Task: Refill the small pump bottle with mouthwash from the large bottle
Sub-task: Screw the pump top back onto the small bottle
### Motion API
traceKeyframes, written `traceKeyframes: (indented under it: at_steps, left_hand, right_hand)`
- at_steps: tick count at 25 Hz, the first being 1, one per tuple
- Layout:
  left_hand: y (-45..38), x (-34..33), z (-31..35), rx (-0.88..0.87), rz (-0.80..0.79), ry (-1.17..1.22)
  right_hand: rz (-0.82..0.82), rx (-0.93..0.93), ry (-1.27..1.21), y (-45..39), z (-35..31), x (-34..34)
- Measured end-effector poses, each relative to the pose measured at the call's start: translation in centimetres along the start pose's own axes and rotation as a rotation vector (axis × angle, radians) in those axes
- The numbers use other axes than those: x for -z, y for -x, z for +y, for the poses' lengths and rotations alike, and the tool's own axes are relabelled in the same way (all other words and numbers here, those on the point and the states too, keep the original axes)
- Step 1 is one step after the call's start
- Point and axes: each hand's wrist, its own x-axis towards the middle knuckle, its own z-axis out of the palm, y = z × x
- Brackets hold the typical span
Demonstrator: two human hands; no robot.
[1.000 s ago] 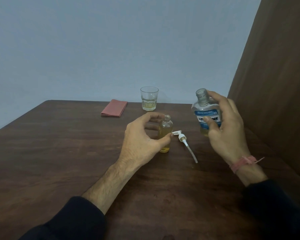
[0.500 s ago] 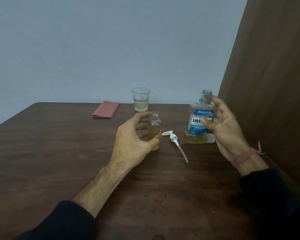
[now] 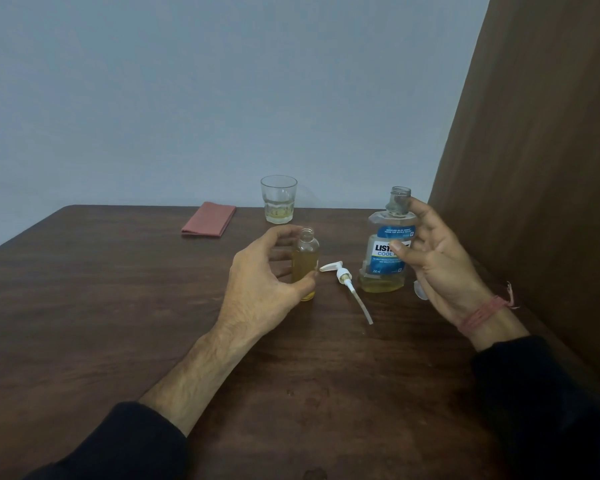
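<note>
The small bottle (image 3: pixel 305 252) stands uncapped on the table, about two thirds full of yellow liquid. My left hand (image 3: pixel 260 282) curls around it, thumb on its front and fingers behind. Its white pump head (image 3: pixel 344 274) with the long tube lies on the table just right of it. The large mouthwash bottle (image 3: pixel 381 261), blue label, no cap, stands upright with a little yellow liquid at the bottom. My right hand (image 3: pixel 437 268) hovers at its right side, fingers spread, thumb in front of the label.
A glass (image 3: pixel 278 199) with a little yellow liquid stands at the back of the brown table (image 3: pixel 118 306). A folded red cloth (image 3: pixel 208 220) lies to its left. A brown panel (image 3: pixel 534 168) rises close on the right. A pale cap-like object (image 3: pixel 420 291) peeks from under my right hand.
The large bottle, held above the table a second ago, now stands on it. My right hand has loosened and its fingers have spread. My left hand stays on the small bottle.
</note>
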Motion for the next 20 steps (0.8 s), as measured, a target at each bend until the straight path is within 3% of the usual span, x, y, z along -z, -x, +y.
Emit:
traceKeyframes:
  at_steps: [8, 20]
  left_hand:
    - [0.0, 0.0, 0.3, 0.036, -0.016, -0.016]
    - [0.0, 0.2, 0.5, 0.03, -0.031, -0.024]
  right_hand:
    - [-0.013, 0.022, -0.019, -0.1, -0.5, 0.3]
    - [0.298, 0.214, 0.109, 0.0, -1.4, -0.1]
